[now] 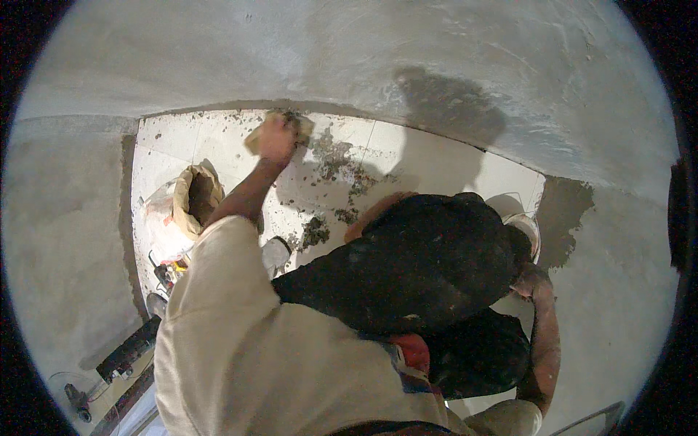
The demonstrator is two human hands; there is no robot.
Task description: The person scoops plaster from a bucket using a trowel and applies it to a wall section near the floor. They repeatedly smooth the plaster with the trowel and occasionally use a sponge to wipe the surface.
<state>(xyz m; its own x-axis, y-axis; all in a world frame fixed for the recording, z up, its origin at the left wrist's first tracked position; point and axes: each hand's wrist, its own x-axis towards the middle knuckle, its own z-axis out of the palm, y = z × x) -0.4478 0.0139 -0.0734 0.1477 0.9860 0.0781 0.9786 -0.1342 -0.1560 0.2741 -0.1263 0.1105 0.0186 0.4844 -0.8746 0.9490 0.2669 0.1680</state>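
Note:
Stretched out to the base of the far wall, my left hand [278,139] is closed on a flat tan piece [254,139] pressed to the floor; its kind is not clear. Grey mortar crumbs [331,156] lie scattered beside it on the white tiled floor [225,138]. At the right, my right hand [534,280] rests by my knee in black trousers [436,254]. Its fingers are partly hidden there, so whether they grip anything does not show. A light bucket [534,236] stands partly covered behind that knee.
An opened paper sack [178,207] stands left of my left arm, with small tools [169,270] below it. A grey trowel-like blade [276,254] lies by a mortar clump [315,231]. Grey plastered walls [349,58] close in the floor; a dark device [129,350] is at lower left.

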